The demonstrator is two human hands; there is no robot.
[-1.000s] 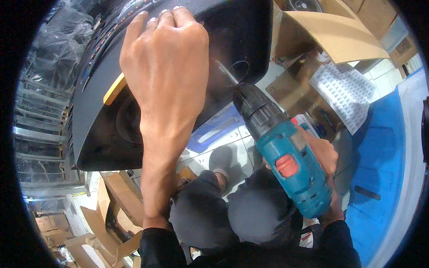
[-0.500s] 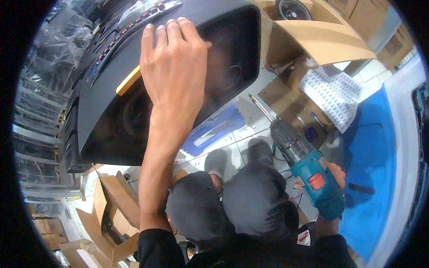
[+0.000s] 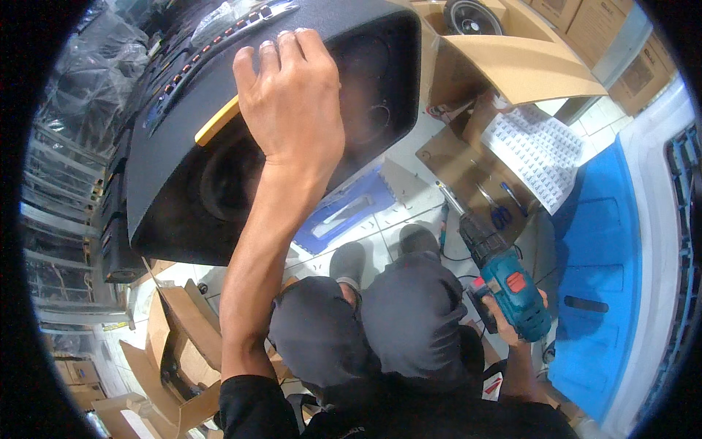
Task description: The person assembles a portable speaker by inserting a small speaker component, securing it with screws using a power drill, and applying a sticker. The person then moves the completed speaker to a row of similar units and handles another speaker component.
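A large black speaker cabinet (image 3: 167, 186) stands tilted at the upper left, round speaker openings showing in its recessed front. My left hand (image 3: 296, 110) is closed over the rim of that front, fingers bent on the top face. A yellow strip (image 3: 217, 122) runs along the rim from beneath the hand; whether the hand holds it too is hidden. Low on the right, my right hand (image 3: 503, 322) grips a teal cordless drill (image 3: 521, 298) with a red switch. The drill's long bit (image 3: 450, 196) points up and left, apart from the cabinet.
An opened cardboard box (image 3: 519, 62) holds a round loudspeaker (image 3: 474, 17). Below it lie a printed sheet (image 3: 532, 150) and blue-handled scissors (image 3: 500, 216). A blue panel (image 3: 596, 271) stands right. A blue-purple frame (image 3: 344, 208) lies on the floor; more cardboard (image 3: 191, 314) sits lower left.
The drill has swung right and lower, its bit moving away from the cabinet. My left hand stays on the rim; the cabinet appears shifted slightly in view.
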